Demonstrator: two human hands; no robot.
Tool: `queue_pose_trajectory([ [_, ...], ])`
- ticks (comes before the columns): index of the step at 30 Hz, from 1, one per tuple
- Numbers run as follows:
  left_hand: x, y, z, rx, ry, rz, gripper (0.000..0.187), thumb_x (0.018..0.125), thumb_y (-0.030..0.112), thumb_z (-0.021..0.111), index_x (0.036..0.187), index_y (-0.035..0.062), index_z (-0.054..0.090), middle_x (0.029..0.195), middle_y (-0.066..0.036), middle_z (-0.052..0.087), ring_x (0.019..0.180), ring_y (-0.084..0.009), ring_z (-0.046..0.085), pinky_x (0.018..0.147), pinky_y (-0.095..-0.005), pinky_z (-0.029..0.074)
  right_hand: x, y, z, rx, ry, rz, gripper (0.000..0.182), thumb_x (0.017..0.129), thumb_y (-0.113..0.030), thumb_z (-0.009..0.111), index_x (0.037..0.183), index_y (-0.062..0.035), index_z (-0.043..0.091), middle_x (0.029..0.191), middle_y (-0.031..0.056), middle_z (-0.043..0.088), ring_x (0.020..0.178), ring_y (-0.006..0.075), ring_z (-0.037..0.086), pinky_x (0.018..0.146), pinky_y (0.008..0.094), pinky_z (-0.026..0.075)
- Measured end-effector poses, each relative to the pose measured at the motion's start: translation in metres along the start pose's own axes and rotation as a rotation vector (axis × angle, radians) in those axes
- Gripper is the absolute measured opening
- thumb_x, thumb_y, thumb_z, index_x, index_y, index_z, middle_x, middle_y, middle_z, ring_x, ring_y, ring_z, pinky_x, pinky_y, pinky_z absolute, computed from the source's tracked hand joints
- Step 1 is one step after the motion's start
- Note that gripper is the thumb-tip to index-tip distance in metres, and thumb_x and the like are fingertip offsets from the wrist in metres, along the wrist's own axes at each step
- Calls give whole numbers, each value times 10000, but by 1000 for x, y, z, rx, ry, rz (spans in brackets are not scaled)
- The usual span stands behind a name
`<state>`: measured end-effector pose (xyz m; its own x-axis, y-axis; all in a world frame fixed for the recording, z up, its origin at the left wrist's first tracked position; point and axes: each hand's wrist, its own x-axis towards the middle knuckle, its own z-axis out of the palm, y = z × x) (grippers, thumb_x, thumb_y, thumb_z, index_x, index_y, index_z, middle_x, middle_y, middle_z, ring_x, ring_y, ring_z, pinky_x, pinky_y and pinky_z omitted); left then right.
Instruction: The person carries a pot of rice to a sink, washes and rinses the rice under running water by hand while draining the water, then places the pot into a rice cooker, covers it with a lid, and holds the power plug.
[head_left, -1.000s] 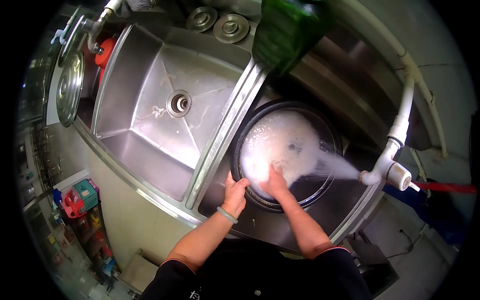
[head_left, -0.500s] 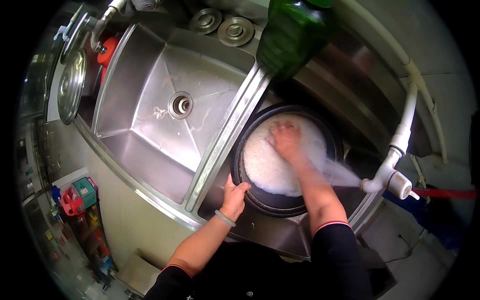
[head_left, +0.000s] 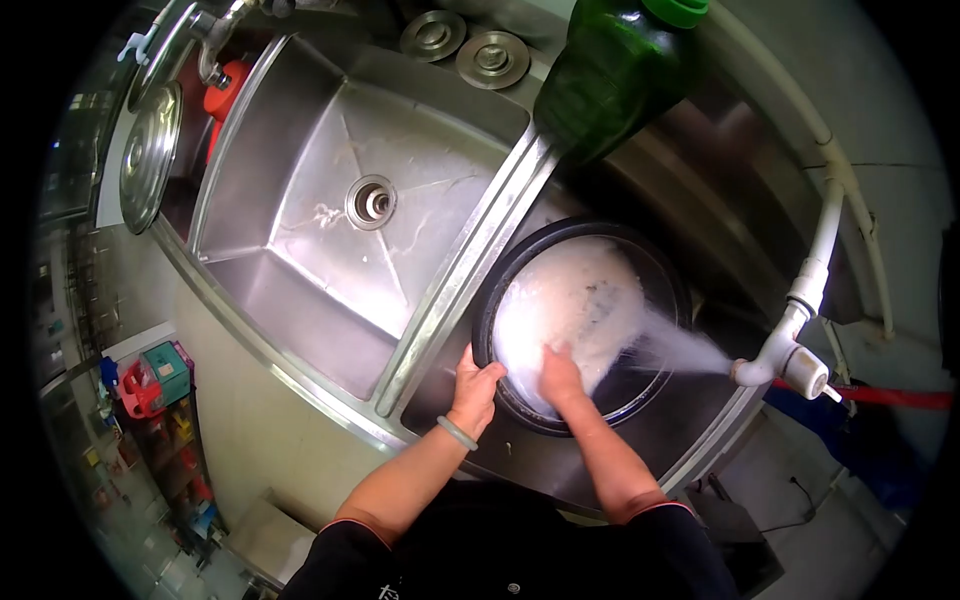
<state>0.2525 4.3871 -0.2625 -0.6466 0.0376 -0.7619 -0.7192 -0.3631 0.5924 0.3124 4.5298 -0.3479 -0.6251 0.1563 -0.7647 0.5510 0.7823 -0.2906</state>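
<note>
Pot [head_left: 486, 318] sits in the right basin [head_left: 548, 468], just beside the divider [head_left: 468, 262] at its 10 o'clock, and I take every clock reading below from its middle. My left hand [head_left: 474, 392] has a narrow pinch on the rim at 8 o'clock, thumb over the edge, the other fingers partly out of sight. My right hand [head_left: 562, 380] is dipped into the white contents [head_left: 535, 310] toward 7 o'clock; its fingertips are hidden, so I can't tell whether they close on anything. Spray [head_left: 680, 345] from the tap [head_left: 775, 360] comes in between 3 and 4 o'clock, and that is my main worry: if it runs on, the level could climb and carry some of the contents over the rim. Its force, landing near that edge, might also splash cloudy water into the basin. With the left hand alone on a wet rim, a hard push from the right could make the pot slide, or tip if that pinch slips. Up toward 12 o'clock, the green bottle [head_left: 610, 80] looms close to the divider; I can't make out what supports it, but a knock might drop it into the pot.
</note>
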Motion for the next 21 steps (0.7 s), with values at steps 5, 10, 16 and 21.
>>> queue_pose_trajectory([
  [5,2,6,-3,23,-12,-26,491,769,-179,503,1214,25,543,1004,-54,645,836,-134,620,733,-268,513,50,-63,-19,94,176,-414,168,760,-99,557,866,-21,662,912,247,676,913,383,664,808,487,538],
  [10,2,5,2,-28,-16,-13,487,774,-181,502,1212,27,539,1003,-53,640,827,-134,622,732,-273,523,115,-64,-96,-419,286,-438,156,748,-130,631,890,-83,678,909,165,693,925,317,667,791,499,526],
  [16,0,6,3,-35,-5,-1,522,754,-190,501,1229,24,536,1042,-64,649,876,-144,629,790,-284,522,74,19,-135,-382,373,-244,600,797,-397,671,1308,-105,552,1342,195,508,1245,356,480,948,575,428],
  [21,-1,4,4,-35,17,-4,570,733,-194,519,1251,42,550,1041,-45,658,863,-132,621,784,-274,515,23,53,-88,-402,100,-93,671,790,-371,697,1374,-114,490,1423,239,422,1303,408,428,1078,480,367],
])
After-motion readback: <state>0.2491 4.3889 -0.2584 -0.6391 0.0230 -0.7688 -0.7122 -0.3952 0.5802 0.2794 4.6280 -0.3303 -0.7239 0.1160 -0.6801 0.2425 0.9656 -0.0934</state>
